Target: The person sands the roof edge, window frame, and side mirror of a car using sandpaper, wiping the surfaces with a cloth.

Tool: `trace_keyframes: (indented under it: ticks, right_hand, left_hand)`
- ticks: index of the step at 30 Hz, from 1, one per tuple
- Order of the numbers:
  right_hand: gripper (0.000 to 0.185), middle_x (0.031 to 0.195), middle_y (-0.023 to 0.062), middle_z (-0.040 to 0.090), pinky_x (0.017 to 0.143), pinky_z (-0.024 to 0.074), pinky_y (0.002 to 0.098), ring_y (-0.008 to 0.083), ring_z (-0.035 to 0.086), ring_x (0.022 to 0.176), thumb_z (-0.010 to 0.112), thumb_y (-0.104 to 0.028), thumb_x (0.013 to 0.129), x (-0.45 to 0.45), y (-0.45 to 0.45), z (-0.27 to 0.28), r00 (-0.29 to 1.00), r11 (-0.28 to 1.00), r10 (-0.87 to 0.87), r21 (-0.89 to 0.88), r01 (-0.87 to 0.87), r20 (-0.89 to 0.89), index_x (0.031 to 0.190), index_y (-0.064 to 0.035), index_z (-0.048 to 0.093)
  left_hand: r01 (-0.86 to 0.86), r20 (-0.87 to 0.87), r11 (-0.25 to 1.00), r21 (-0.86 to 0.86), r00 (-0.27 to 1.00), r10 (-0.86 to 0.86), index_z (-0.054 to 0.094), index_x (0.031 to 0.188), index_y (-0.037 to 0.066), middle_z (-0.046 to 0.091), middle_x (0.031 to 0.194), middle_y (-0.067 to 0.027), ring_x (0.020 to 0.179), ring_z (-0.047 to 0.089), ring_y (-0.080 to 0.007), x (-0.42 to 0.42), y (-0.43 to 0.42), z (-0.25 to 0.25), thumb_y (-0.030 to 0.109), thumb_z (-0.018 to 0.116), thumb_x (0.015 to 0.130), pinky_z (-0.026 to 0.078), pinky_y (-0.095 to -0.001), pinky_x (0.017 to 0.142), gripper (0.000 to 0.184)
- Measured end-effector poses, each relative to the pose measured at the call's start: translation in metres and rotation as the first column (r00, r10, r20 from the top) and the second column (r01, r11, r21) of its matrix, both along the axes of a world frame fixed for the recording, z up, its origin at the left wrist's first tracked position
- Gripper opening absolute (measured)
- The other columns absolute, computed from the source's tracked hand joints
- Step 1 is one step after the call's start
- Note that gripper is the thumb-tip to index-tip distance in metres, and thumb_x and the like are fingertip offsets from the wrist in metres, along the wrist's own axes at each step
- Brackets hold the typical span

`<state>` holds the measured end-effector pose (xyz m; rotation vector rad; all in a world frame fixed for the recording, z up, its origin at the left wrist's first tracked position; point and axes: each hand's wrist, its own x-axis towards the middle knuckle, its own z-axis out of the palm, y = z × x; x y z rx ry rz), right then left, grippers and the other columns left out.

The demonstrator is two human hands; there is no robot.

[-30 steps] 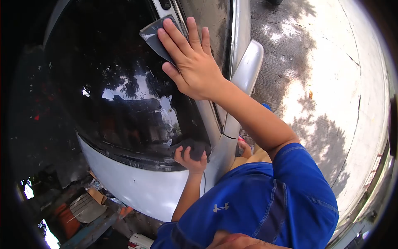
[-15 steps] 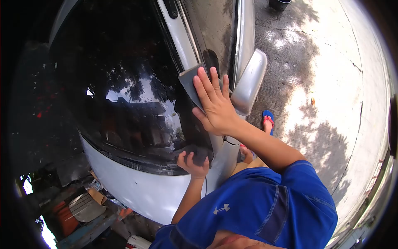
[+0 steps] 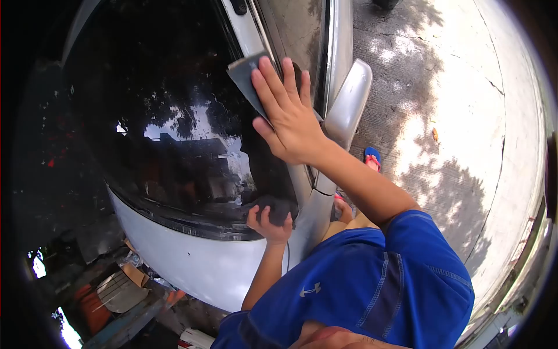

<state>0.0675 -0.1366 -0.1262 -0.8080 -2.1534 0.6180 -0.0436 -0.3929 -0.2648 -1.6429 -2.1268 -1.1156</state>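
Note:
My right hand lies flat with spread fingers on a dark grey sheet, pressing it against the silver pillar at the edge of a car's dark windshield. Part of the sheet is hidden under the fingers. Lower down, my left hand rests near the windshield's lower corner, its fingers apart and slightly bent. Nothing can be seen in it.
A silver side mirror sticks out right of my right hand. Below the windshield is the pale hood. Concrete ground lies to the right, with a foot in a blue sandal. Cardboard and clutter are at the lower left.
Over the last second my right hand and the sheet slid down the pillar toward the mirror, then partway back up. My left hand has stayed near the windshield corner.

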Motion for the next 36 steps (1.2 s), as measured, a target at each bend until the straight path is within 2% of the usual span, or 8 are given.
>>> trace_keyframes:
  ticks: [4, 8, 11, 16, 20, 25, 29, 36]
  right_hand:
    - [0.076, 0.18, 0.0151, 0.019, 0.126, 0.0004, 0.0724, 0.0521, 0.005, 0.164, 0.057, -0.037, 0.106, 0.004, 0.01, -0.007, 0.998, 0.996, 0.03, 0.085, -0.036, 0.063, 0.171, -0.0109, 0.03]
    - [0.077, 0.181, 0.0154, 0.014, 0.126, -0.0064, 0.0713, 0.049, -0.004, 0.166, 0.055, -0.032, 0.106, -0.033, 0.069, 0.06, 0.998, 0.986, -0.026, 0.161, 0.035, -0.061, 0.173, -0.0107, 0.023]
    - [0.076, 0.181, 0.0156, 0.014, 0.127, -0.0039, 0.0707, 0.0496, -0.001, 0.165, 0.053, -0.033, 0.107, 0.012, -0.019, -0.031, 0.997, 0.996, 0.069, -0.055, -0.071, -0.041, 0.173, -0.009, 0.022]
    - [0.082, 0.181, 0.017, 0.013, 0.127, -0.008, 0.068, 0.0505, -0.002, 0.165, 0.057, -0.032, 0.103, -0.023, 0.069, 0.054, 0.999, 0.989, -0.046, 0.139, 0.046, -0.001, 0.172, -0.0055, 0.022]
    - [0.079, 0.181, 0.0138, 0.019, 0.126, -0.0031, 0.0718, 0.0489, -0.002, 0.166, 0.06, -0.041, 0.102, 0.008, -0.016, -0.018, 0.99, 0.993, 0.083, 0.073, -0.092, 0.114, 0.17, -0.0097, 0.034]
    - [0.079, 0.182, 0.0136, 0.012, 0.125, -0.0069, 0.0726, 0.0513, -0.002, 0.165, 0.052, -0.039, 0.107, -0.041, 0.074, 0.07, 0.994, 0.986, -0.082, 0.142, 0.09, -0.067, 0.173, -0.008, 0.023]
    - [0.074, 0.182, 0.0132, 0.014, 0.123, -0.0071, 0.0754, 0.0513, -0.002, 0.165, 0.046, -0.038, 0.11, -0.011, 0.023, 0.028, 1.0, 0.999, 0.003, 0.045, -0.003, 0.001, 0.172, -0.0069, 0.024]
    - [0.073, 0.181, 0.0125, 0.017, 0.124, -0.0068, 0.0742, 0.0506, -0.002, 0.165, 0.046, -0.037, 0.11, -0.054, 0.091, 0.09, 0.992, 0.979, -0.009, 0.202, 0.035, -0.129, 0.172, -0.0066, 0.024]
  left_hand:
    - [0.033, -0.021, 0.999, -0.036, 0.999, -0.033, 0.049, 0.141, 0.004, 0.044, 0.139, -0.0258, 0.127, 0.047, -0.0435, -0.001, 0.001, 0.007, 0.048, 0.072, 0.096, 0.041, -0.0565, 0.108, 0.066]
    - [0.02, -0.033, 0.999, -0.047, 0.999, -0.022, 0.049, 0.141, 0.004, 0.043, 0.14, -0.0261, 0.127, 0.047, -0.0434, 0.002, -0.006, 0.008, 0.048, 0.071, 0.097, 0.041, -0.0563, 0.107, 0.066]
    - [0.035, -0.024, 0.999, -0.017, 0.999, -0.036, 0.05, 0.14, 0.003, 0.044, 0.141, -0.0275, 0.128, 0.046, -0.0432, -0.001, 0.001, 0.006, 0.049, 0.07, 0.097, 0.039, -0.0564, 0.108, 0.066]
    - [0.006, -0.017, 1.0, -0.018, 1.0, -0.006, 0.05, 0.14, 0.002, 0.044, 0.141, -0.0285, 0.127, 0.046, -0.0434, 0.006, 0.011, 0.0, 0.048, 0.071, 0.096, 0.039, -0.0576, 0.108, 0.067]
    - [0.02, -0.035, 0.998, -0.053, 0.999, -0.022, 0.05, 0.139, 0.003, 0.043, 0.141, -0.0268, 0.126, 0.046, -0.0434, -0.001, -0.001, 0.006, 0.049, 0.071, 0.094, 0.04, -0.057, 0.107, 0.068]
    - [-0.005, -0.057, 0.999, -0.044, 0.998, 0.003, 0.05, 0.138, 0.004, 0.043, 0.14, -0.0256, 0.128, 0.046, -0.0432, 0.0, 0.0, 0.005, 0.048, 0.072, 0.092, 0.04, -0.0569, 0.107, 0.067]
    - [0.03, -0.034, 0.999, -0.045, 0.999, -0.032, 0.05, 0.139, 0.004, 0.043, 0.141, -0.0263, 0.129, 0.046, -0.0432, -0.003, -0.003, 0.003, 0.046, 0.074, 0.092, 0.039, -0.0568, 0.109, 0.067]
    - [-0.023, 0.0, 1.0, -0.001, 1.0, 0.023, 0.057, 0.135, 0.01, 0.048, 0.139, -0.0235, 0.125, 0.047, -0.041, 0.0, -0.002, -0.003, 0.055, 0.076, 0.087, 0.038, -0.0552, 0.102, 0.068]
